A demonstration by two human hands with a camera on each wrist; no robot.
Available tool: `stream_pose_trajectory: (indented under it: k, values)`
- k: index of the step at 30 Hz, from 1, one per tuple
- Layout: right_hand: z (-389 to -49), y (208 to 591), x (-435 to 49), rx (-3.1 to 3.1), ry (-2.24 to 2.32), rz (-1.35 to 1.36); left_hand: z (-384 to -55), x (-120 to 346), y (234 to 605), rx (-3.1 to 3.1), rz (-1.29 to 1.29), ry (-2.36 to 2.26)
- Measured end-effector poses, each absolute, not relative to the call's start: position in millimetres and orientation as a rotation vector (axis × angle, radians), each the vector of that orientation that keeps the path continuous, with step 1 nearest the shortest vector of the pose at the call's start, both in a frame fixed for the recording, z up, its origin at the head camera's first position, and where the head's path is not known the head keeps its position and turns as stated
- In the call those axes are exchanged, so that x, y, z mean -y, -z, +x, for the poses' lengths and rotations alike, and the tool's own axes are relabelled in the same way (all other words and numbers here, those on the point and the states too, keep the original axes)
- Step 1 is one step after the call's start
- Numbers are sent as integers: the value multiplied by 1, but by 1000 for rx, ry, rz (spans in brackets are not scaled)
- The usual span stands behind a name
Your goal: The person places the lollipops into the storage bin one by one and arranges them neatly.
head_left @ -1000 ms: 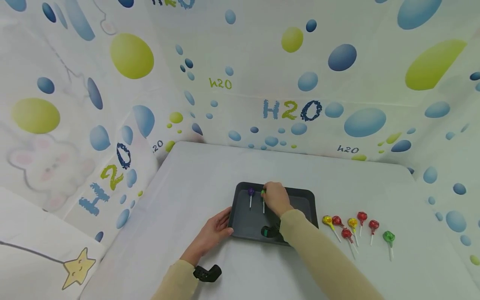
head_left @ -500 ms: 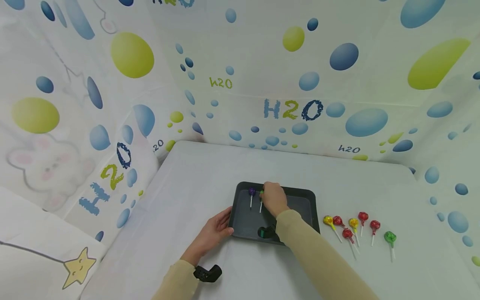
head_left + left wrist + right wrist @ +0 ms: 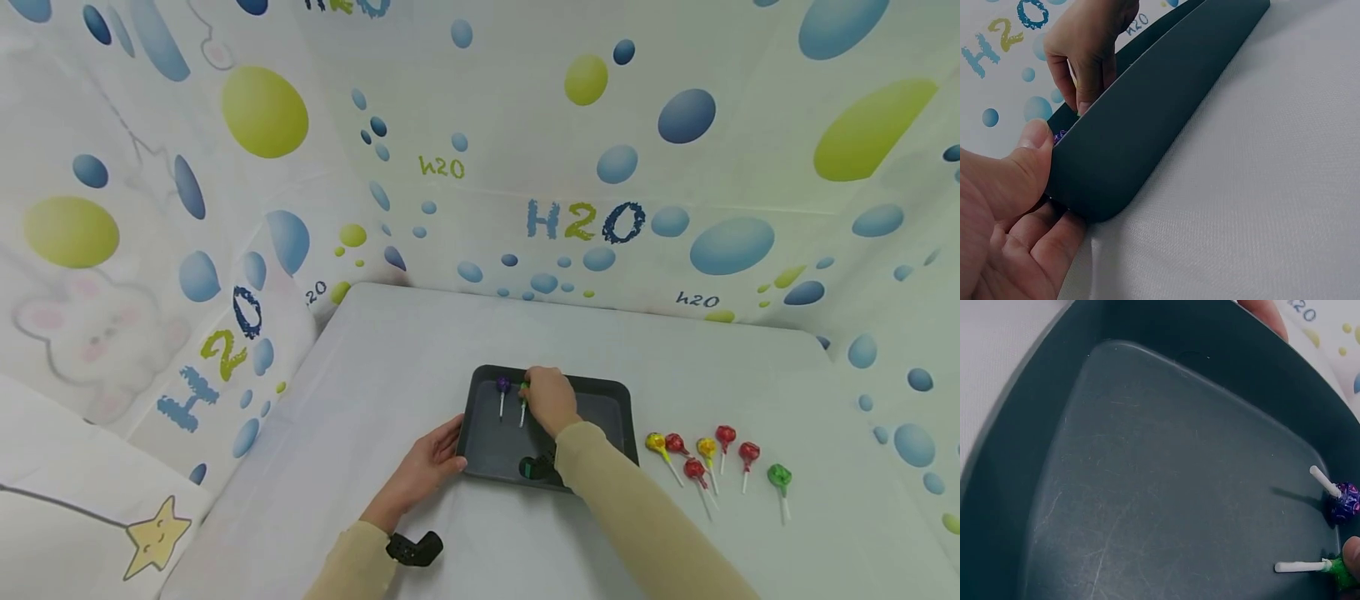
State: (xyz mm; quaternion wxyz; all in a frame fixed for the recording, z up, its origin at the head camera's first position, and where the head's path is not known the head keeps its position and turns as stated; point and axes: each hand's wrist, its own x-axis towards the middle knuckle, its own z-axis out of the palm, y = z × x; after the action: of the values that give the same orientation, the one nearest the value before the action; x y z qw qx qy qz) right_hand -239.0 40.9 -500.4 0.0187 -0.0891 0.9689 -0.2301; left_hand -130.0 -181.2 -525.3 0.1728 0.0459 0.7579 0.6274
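Note:
My left hand (image 3: 426, 468) grips the left side of a dark grey tray (image 3: 487, 454); in the left wrist view its thumb (image 3: 1036, 134) is at the rim and the other fingers curl against the outside and underneath. Inside the tray, my right hand (image 3: 551, 400) pinches a green lollipop (image 3: 1338, 574) by its wrapped head, partly hidden by the fingers. The white stick points toward the tray's near side. Just left of it lies a purple lollipop (image 3: 502, 385), close to the far wall, its stick pointing the same way.
Right of the tray, several loose lollipops lie on the white-covered table (image 3: 390, 358): yellow (image 3: 656, 442) and red ones (image 3: 725, 433), plus a green one (image 3: 779, 475) farthest right. A patterned curtain (image 3: 495, 108) stands behind and along the sides.
My right hand has shifted slightly left with the green lollipop, bringing it closer to the purple one. My left hand has stayed in place on the tray.

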Motion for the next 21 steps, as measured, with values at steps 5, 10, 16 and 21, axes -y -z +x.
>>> stream_pose_trajectory:
  k: [5,10,16,21]
  values:
    - [-241,501,-41,-2995,757,-289,-130,182,525,-2147,136,-1783]
    - [-241,501,-41,-2986,763,-272,-130,182,525,-2130,146,-1791]
    - [-240,499,-41,-2980,745,-259,-130,183,526,-2136,163,-1791]
    - [-240,500,-42,-2977,726,-242,-130,183,526,-2141,165,-1792]
